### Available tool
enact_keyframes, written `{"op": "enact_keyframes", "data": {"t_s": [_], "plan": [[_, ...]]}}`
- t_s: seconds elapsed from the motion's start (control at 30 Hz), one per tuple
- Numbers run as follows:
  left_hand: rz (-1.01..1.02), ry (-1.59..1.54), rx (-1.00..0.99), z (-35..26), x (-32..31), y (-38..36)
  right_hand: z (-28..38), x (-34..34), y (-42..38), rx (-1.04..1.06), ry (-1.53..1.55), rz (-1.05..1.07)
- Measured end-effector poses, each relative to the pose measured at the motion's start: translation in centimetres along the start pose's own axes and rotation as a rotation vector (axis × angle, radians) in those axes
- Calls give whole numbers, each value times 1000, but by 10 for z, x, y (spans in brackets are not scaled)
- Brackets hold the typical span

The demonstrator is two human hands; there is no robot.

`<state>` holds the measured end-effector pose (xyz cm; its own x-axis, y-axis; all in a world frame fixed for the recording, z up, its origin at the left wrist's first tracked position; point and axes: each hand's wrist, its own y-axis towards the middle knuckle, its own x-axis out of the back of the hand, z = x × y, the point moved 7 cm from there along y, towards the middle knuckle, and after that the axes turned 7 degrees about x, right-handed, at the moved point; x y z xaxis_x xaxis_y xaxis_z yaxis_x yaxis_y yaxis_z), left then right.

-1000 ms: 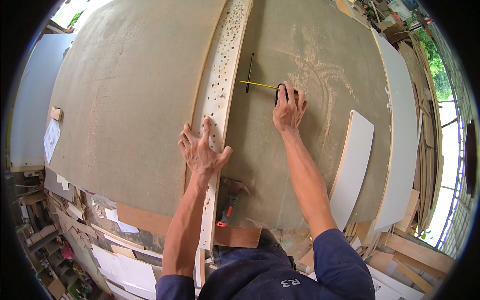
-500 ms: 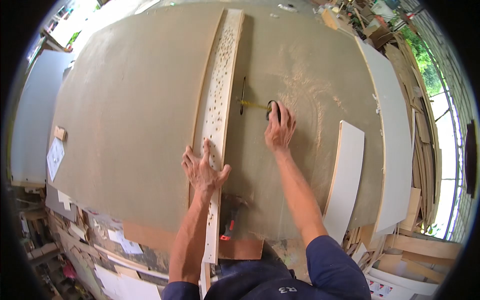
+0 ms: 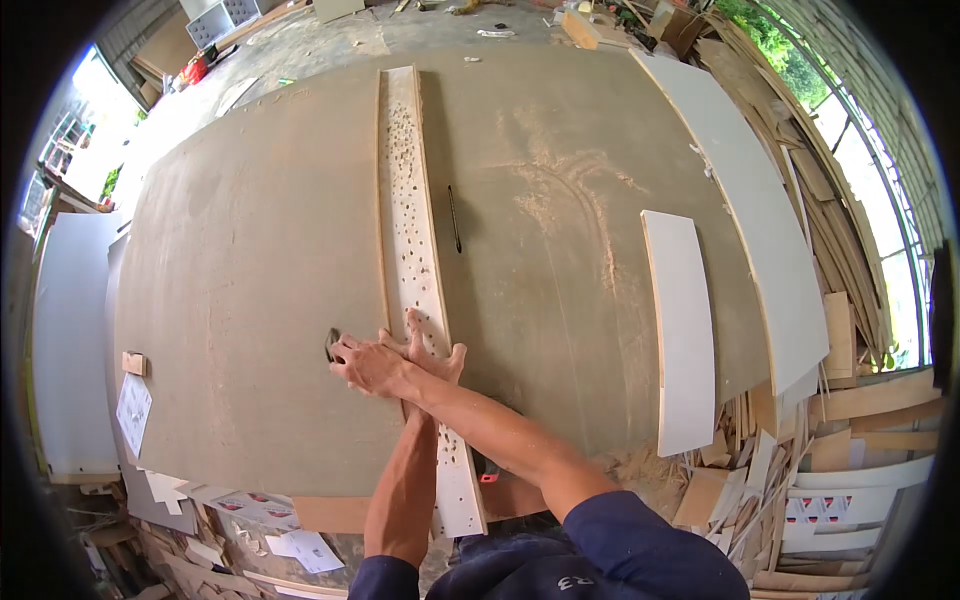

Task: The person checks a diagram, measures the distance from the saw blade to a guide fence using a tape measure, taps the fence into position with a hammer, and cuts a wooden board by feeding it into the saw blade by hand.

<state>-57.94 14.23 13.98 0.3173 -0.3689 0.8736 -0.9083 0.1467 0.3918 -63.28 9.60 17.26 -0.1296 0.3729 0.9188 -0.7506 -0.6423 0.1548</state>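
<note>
A long white board [image 3: 415, 250] with many small holes lies lengthwise on the large brown sheet [image 3: 250, 250]. My left hand [image 3: 430, 358] rests on this board with its fingers spread, partly covered by the other arm. Crossing over it, my right hand [image 3: 370, 366] is closed around a small dark tape measure [image 3: 333, 345], left of the board. A thin dark pencil-like stick [image 3: 455, 218] lies on the sheet to the right of the board.
A short white panel [image 3: 682, 330] lies at the right on the sheet, and a longer white panel [image 3: 750, 210] runs along the right edge. Offcuts [image 3: 820, 210] are piled beyond it. A small wood block [image 3: 134, 364] and a paper [image 3: 133, 413] are at the left.
My right hand has moved from the right side of the board across to its left, carrying the tape measure. The yellow blade no longer shows. The view has shifted.
</note>
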Motion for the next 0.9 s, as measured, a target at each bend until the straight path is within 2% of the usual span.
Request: {"op": "enact_keyframes", "data": {"t_s": [0.03, 0.07, 0.1, 0.17, 0.2, 0.27, 0.33, 0.4, 0.47, 0.53, 0.57, 0.6, 0.67, 0.73, 0.8, 0.83, 0.87, 0.9], "plan": [[73, -12, 47, 4, -2, 2, 5, -6, 0, -12, 179, 31], [161, -15, 108, 7, -4, 5, 11, 4, -8, -16, 172, 33], [250, -14, 162, 10, -8, 9, 10, 32, -28, -51, 193, -242], [367, -31, 251, 10, 3, 15, 13, 71, -66, -171, 215, -550], [414, -40, 277, 7, 10, 17, 9, 79, -85, -263, 232, -622], [478, -52, 363, 9, 17, 19, 12, 76, -197, -614, -18, -842], [462, -55, 373, 6, 19, 18, 35, 38, -266, -958, 191, -702], [400, -53, 329, 3, 18, 22, 54, 16, -288, -1130, 314, -506], [408, -39, 329, 2, 18, 24, 93, -6, -295, -1102, 257, -496], [480, -55, 308, 3, 16, 24, 103, -22, -291, -1072, 197, -489], [408, 15, 215, 3, 20, 26, 101, -22, -289, -1093, 163, -509], [407, 15, 215, 13, 14, 35, 93, -21, -287, -1116, 127, -527], [555, -71, 100, 17, 18, 43, 90, -22, -289, -1120, 158, -564], [481, -31, 75, 22, 22, 46, 77, -18, -290, -1122, 186, -601], [576, -75, 32, 23, 18, 48, 58, -46, -307, -1342, 834, -483], [577, -75, 47, 28, 16, 46, 55, -47, -313, -1363, 935, -618], [517, -133, 18, 25, 15, 50, 56, -53, -311, -1362, 934, -615], [469, -189, -1, 26, 13, 49, 64, -46, -310, -1262, 721, -718]]}}
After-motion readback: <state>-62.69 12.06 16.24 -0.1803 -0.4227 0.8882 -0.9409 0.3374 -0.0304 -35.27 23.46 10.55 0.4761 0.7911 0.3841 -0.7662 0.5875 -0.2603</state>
